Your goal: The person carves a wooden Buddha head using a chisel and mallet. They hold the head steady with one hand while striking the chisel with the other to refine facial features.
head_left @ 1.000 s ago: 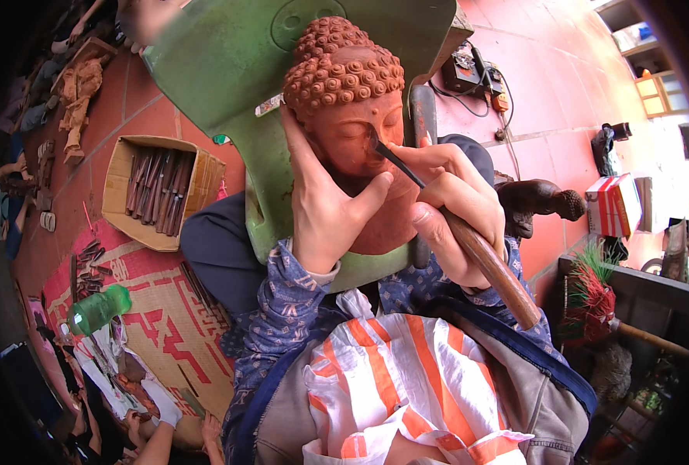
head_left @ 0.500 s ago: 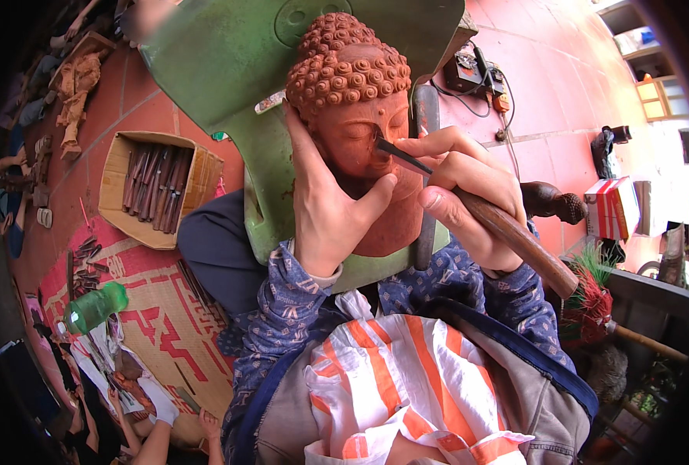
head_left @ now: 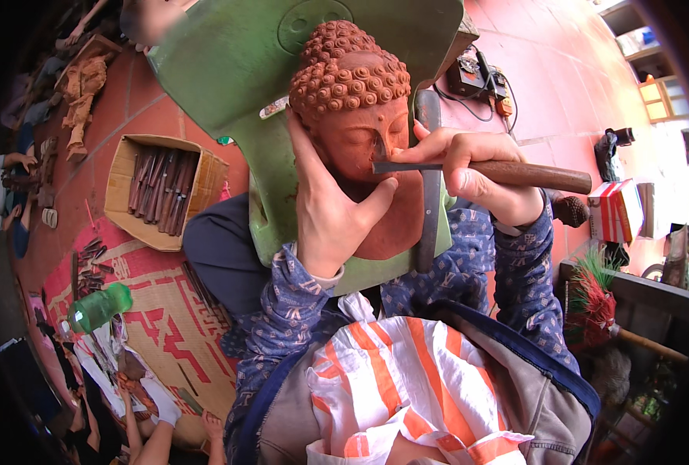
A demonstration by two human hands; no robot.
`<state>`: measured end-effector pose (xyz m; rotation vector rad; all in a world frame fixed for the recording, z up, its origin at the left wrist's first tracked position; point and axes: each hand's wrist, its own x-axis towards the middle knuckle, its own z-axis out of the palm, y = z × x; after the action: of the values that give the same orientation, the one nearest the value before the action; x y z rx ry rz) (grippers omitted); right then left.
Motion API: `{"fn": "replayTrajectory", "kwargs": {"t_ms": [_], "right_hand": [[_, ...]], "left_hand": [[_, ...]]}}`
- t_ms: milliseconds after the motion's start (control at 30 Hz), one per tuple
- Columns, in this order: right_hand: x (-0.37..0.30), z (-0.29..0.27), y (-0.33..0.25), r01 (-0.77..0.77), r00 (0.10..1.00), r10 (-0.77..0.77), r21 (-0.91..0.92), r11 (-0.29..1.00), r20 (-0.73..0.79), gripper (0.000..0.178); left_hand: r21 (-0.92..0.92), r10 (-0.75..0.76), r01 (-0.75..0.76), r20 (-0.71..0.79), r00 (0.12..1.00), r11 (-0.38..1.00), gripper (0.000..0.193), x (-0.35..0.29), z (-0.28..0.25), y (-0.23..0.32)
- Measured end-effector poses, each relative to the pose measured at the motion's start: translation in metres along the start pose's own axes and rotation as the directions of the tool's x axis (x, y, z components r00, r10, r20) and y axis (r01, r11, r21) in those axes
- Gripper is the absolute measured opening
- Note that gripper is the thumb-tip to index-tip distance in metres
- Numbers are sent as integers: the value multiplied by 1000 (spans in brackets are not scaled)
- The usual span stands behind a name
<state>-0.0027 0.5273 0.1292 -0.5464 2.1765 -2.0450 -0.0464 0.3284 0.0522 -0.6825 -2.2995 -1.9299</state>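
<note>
A reddish-brown carved wooden head (head_left: 352, 101) with tight curls rests against a green plastic chair (head_left: 236, 70). My left hand (head_left: 330, 209) presses flat against the side of its face and holds it steady. My right hand (head_left: 468, 167) grips a chisel (head_left: 515, 174) with a dark wooden handle. The chisel lies almost level, and its metal tip touches the face near the nose. A metal bar (head_left: 430, 194) stands upright behind the head.
A cardboard box of several carving tools (head_left: 158, 190) sits on the red tiled floor at left, with a green bottle (head_left: 98, 306) on a patterned mat. Other people's hands work at lower left (head_left: 139, 418). A red-and-white box (head_left: 614, 211) and a broom (head_left: 592, 298) are at right.
My right hand has swung the chisel handle up from a downward slant to nearly level, its tip still on the face. The left hand stays on the head.
</note>
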Motion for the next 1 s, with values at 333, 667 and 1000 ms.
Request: {"fn": "replayTrajectory", "kwargs": {"t_ms": [333, 667, 1000], "right_hand": [[-12, 43, -4, 93, 954, -197, -400, 912, -227, 19], [-6, 60, -20, 1, 960, -174, -619, 786, -219, 24], [-4, 47, -17, 46, 971, -170, -567, 823, -169, 22]], "left_hand": [[-16, -12, 12, 13, 1000, 1000, 120, -2, 0, -6], [30, -40, 39, 9, 999, 999, 123, -3, -1, -6], [21, -20, 20, 3, 1000, 1000, 124, -2, -1, -7]]}}
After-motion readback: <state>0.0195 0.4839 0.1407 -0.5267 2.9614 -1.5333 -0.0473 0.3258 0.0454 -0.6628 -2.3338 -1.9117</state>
